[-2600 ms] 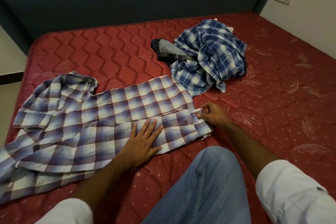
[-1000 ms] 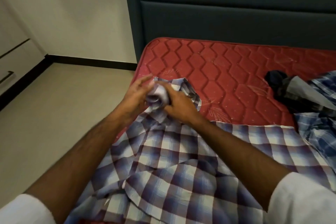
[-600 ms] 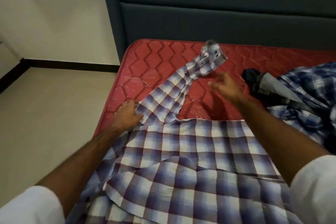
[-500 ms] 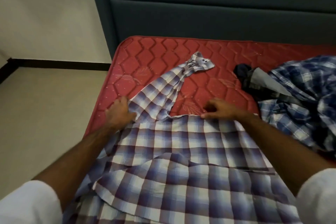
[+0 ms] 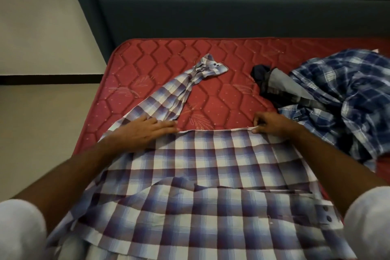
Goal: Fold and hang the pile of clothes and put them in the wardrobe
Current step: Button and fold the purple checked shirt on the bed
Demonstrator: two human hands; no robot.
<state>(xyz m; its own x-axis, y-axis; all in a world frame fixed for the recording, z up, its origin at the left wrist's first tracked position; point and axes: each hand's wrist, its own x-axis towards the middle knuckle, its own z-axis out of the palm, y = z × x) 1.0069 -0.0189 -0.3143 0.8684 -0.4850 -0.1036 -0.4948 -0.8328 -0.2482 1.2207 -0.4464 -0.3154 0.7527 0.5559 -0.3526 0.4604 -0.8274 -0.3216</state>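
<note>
free: bare mattress (image 5: 219, 99) between sleeve (image 5: 168, 95) and clothes pile (image 5: 341, 99) | blocked: right by pile

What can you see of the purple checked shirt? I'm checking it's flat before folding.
The purple checked shirt is thin woven cloth in purple, blue and white checks, spread mostly flat on the red mattress. One sleeve stretches away, twisted, its buttoned cuff crumpled. The left hand presses the sleeve's base; the right hand pinches the far edge.

Woven checked cloth shirt (image 5: 211, 175) — matt, quilted fabric mattress (image 5: 168, 59)
</note>
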